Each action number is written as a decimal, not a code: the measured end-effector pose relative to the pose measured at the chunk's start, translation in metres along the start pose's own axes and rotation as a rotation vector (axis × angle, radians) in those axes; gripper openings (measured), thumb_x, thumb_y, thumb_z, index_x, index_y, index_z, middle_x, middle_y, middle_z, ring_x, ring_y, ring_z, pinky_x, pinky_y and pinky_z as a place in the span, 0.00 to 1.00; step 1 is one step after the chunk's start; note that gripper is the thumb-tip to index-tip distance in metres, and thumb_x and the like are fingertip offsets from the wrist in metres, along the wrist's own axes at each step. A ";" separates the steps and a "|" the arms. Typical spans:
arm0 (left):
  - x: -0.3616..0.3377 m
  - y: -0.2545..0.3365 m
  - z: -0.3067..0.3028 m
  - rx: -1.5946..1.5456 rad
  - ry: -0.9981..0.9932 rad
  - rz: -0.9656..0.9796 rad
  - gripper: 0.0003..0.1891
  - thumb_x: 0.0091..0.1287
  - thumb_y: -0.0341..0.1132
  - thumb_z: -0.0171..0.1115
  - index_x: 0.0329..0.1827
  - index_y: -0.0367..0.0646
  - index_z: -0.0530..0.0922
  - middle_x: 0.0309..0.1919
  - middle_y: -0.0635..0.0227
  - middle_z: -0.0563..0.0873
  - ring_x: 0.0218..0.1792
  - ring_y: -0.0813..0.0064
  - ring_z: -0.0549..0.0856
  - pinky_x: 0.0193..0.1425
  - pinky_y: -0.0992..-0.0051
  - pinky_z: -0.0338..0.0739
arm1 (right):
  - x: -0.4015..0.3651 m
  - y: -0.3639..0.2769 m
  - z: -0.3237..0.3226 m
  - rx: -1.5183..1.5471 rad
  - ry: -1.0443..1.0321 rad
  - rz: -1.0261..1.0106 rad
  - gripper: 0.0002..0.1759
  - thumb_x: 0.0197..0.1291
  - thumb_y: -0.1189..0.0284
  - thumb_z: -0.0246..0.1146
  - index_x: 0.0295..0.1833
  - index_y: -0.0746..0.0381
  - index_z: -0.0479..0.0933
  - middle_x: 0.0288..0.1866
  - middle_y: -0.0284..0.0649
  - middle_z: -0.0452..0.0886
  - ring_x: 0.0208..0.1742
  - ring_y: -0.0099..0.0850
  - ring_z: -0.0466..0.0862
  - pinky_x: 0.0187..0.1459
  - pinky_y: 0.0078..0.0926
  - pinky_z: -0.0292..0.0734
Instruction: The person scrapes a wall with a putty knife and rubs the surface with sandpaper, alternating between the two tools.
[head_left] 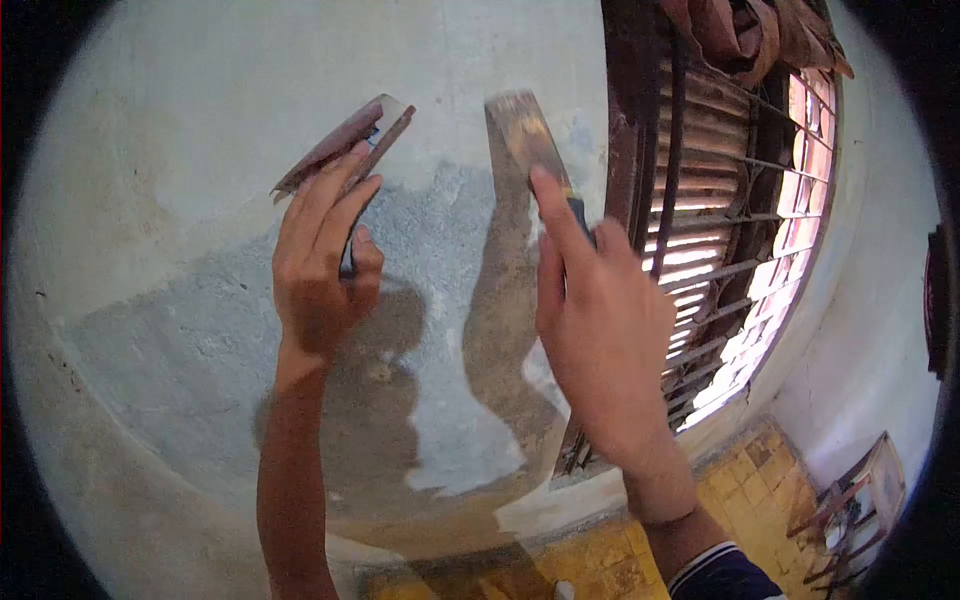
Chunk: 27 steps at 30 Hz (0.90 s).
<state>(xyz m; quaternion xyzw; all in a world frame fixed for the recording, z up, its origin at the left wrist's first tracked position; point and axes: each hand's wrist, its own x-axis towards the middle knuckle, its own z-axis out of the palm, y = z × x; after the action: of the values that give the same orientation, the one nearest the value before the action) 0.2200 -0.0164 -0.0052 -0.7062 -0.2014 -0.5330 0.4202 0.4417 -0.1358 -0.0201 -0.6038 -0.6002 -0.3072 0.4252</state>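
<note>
My left hand (320, 260) is closed around a folded brown sheet that looks like sandpaper (335, 145), holding it up by the wall. A small bit of blue shows inside the fold; what else the fingers cover is hidden. My right hand (605, 320) grips the dark handle of a putty knife (528, 130), its index finger stretched along the worn metal blade. The blade points up at the wall (220, 110); whether it touches is hard to tell. Below both tools spreads a rough grey patch (220, 320), with shadows of my arms across it.
To the right is a window with dark bars (750, 160) and a brown frame (628, 130); a rolled brown cloth (740, 40) hangs at its top. Yellow floor tiles (745, 480) lie below. A small wooden stool or chair (865, 500) stands at the lower right.
</note>
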 end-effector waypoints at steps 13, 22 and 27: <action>0.003 0.007 -0.002 0.024 0.020 0.006 0.23 0.57 0.21 0.59 0.58 0.39 0.85 0.65 0.59 0.85 0.66 0.57 0.84 0.74 0.55 0.76 | 0.007 0.038 -0.016 0.041 0.063 -0.086 0.24 0.71 0.68 0.62 0.72 0.48 0.75 0.38 0.47 0.81 0.29 0.48 0.87 0.26 0.45 0.81; 0.002 0.003 -0.004 0.014 0.031 0.029 0.21 0.59 0.21 0.57 0.55 0.38 0.85 0.63 0.57 0.86 0.65 0.55 0.84 0.73 0.55 0.76 | -0.065 0.051 -0.047 0.236 -0.038 -0.012 0.32 0.68 0.70 0.66 0.77 0.47 0.72 0.36 0.44 0.81 0.27 0.39 0.86 0.27 0.39 0.81; 0.004 0.003 -0.001 -0.018 0.087 0.058 0.19 0.57 0.22 0.56 0.51 0.38 0.87 0.60 0.57 0.88 0.62 0.57 0.87 0.71 0.56 0.79 | -0.187 0.076 0.010 0.544 -0.330 0.109 0.34 0.63 0.72 0.68 0.77 0.49 0.74 0.41 0.50 0.85 0.36 0.42 0.88 0.39 0.39 0.85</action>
<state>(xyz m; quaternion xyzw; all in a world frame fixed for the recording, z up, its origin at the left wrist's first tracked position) 0.2229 -0.0197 -0.0027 -0.6917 -0.1576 -0.5526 0.4374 0.4984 -0.2073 -0.2008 -0.5411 -0.6879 -0.0103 0.4837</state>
